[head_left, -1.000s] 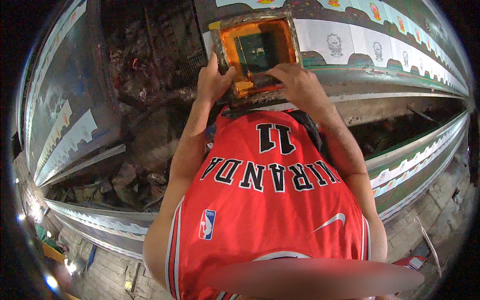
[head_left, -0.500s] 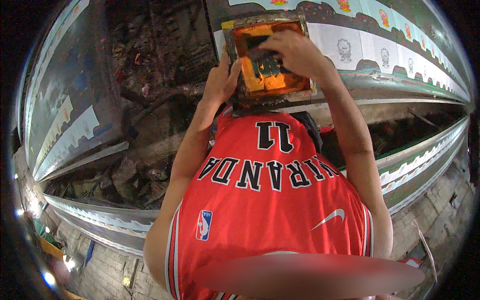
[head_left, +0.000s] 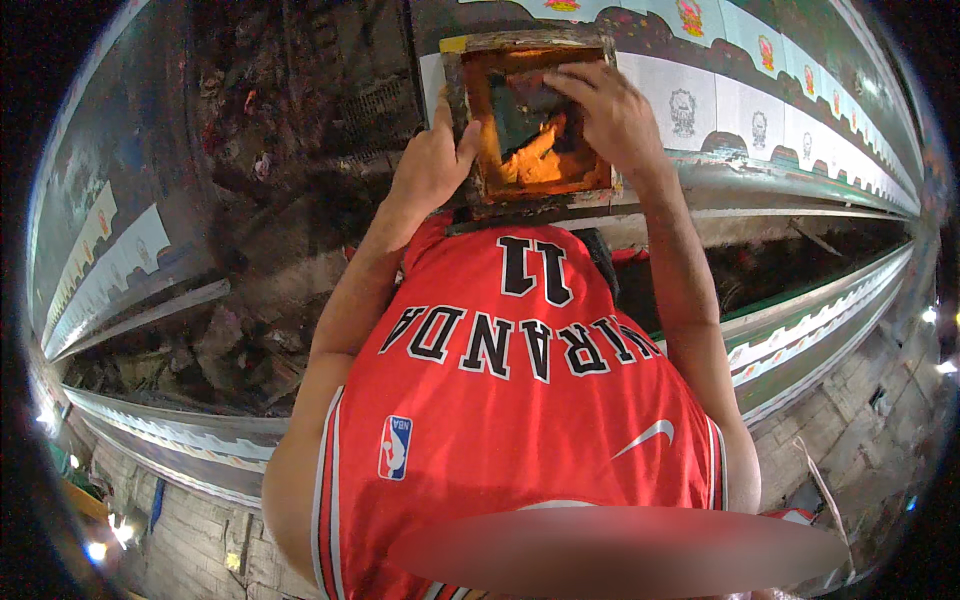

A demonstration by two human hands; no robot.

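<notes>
A wooden-edged screen printing frame [head_left: 530, 40] lies at the top centre, its mesh smeared with orange ink [head_left: 540, 160]. My left hand [head_left: 432, 165] grips the frame's left side, thumb at the inner edge and index finger stretched along the outside. Over the upper right of the mesh, my right hand [head_left: 615, 110] has its fingers bent and closed round a dark, blade-like piece that looks like a squeegee [head_left: 525, 92]; the fingers and dark ink partly hide it.
White printed sheets [head_left: 690, 100] with scalloped edges run in rows along the long table to the right. Other printed sheets [head_left: 95, 235] lie on a table at the left. Dark debris [head_left: 250, 340] fills the gap between tables. Pale paving [head_left: 195, 540] shows below.
My right hand has shifted slightly right over the mesh, and the orange and dark patches have changed shape. My left hand stays at the frame's left side. The whole view has shifted a little.
</notes>
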